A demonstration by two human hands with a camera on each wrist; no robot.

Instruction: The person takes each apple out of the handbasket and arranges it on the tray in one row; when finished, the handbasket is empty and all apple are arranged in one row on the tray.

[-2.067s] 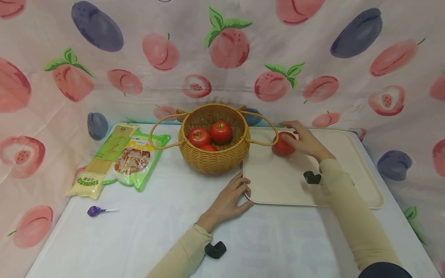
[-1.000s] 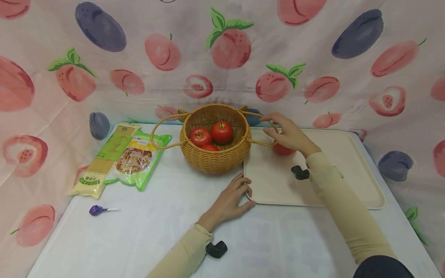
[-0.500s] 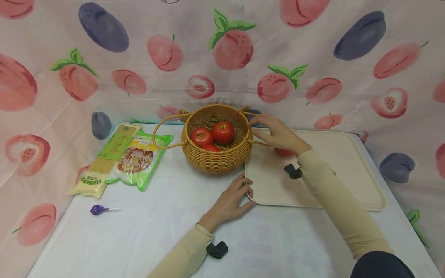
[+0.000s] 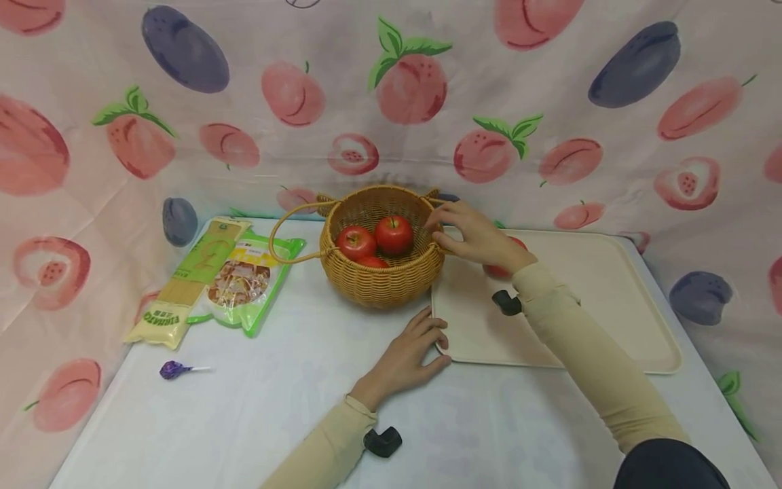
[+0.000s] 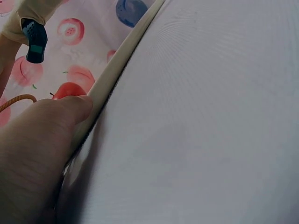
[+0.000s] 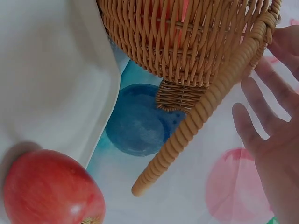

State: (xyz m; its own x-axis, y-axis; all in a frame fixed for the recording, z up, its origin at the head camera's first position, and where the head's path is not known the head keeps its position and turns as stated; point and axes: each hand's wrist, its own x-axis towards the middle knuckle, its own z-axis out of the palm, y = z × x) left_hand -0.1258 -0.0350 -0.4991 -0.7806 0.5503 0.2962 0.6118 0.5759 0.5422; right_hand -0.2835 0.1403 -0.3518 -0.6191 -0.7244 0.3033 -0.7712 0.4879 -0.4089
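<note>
A brown wicker basket with looped handles holds 3 visible red apples. My right hand reaches to the basket's right rim and hides much of that side's handle. From the right wrist view, the fingers of that hand are spread and fairly straight, close to the handle; firm contact is unclear. Another red apple lies on the cream tray, partly behind my right wrist. My left hand rests with relaxed fingers at the tray's near left corner, its thumb against the edge.
At the left lie a green-and-yellow noodle packet, a green-edged food pouch and a purple lollipop. A fruit-print cloth hangs behind the white table.
My right hand has left the apple on the tray and moved left to the basket's right handle and rim. The left hand stays at the tray corner.
</note>
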